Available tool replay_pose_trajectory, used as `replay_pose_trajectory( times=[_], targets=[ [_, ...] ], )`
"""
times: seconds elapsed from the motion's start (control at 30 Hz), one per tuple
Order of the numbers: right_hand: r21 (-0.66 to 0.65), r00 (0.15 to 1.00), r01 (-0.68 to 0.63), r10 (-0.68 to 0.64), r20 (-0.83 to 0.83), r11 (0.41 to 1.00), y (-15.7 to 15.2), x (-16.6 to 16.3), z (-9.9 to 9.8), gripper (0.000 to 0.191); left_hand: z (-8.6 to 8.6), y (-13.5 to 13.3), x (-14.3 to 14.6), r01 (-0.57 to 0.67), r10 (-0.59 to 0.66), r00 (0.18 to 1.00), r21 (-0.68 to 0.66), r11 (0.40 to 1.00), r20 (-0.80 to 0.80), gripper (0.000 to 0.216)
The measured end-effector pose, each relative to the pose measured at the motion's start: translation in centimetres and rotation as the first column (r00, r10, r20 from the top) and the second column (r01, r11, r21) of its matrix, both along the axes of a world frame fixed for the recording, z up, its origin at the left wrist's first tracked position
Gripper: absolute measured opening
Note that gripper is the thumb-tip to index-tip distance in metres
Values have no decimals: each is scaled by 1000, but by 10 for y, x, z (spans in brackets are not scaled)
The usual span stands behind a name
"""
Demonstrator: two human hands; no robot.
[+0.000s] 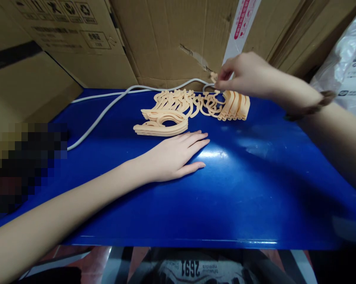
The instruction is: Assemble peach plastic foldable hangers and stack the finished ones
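A row of thin peach-coloured plastic pieces (180, 103) lies across the far middle of the blue table (239, 189), with a small stack (161, 125) at its near left end and several standing on edge (235, 106) at the right. My left hand (174, 156) lies flat and open on the table just in front of the stack, fingers stretched out. My right hand (243, 73) hovers over the right end of the row, its fingers pinched on one peach plastic piece (214, 77) lifted a little above the others.
A white cable (107, 110) runs from the far middle across the table to the left. Cardboard boxes (166, 39) wall off the back and left. A white plastic bag (346, 67) sits at the right. The table's near edge is close to my body.
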State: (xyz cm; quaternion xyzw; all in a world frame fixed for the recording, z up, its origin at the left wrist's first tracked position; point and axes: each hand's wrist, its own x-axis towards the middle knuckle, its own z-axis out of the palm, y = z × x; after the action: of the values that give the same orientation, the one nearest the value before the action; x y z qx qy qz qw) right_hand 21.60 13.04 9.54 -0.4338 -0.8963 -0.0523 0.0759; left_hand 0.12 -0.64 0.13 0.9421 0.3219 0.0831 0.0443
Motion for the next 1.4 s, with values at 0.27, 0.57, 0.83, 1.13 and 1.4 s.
replay_pose_trajectory(
  times=[0.27, 0.57, 0.83, 1.13, 1.4],
  targets=[
    [68, 975, -222, 223, 1, 973, -84, 20, -16, 13, -4, 0, 0, 3, 4, 984, -39, 999, 177, 84],
    [235, 900, -425, 436, 6, 874, -130, 21, -67, 26, -4, -4, 7, 42, -54, 993, 110, 993, 105, 44],
    [347, 971, -123, 186, -153, 930, -87, 60, -59, 23, -4, -3, 4, 42, -53, 993, 96, 994, 105, 45],
    [149, 877, 12, 62, -477, 989, -78, 76, -55, 28, -3, -3, 4, 48, -59, 992, 101, 994, 112, 47],
    [380, 985, -170, 156, 68, 909, -72, 81, -59, 26, 0, -2, 4, 57, -74, 986, 114, 992, 149, 44]
  ],
)
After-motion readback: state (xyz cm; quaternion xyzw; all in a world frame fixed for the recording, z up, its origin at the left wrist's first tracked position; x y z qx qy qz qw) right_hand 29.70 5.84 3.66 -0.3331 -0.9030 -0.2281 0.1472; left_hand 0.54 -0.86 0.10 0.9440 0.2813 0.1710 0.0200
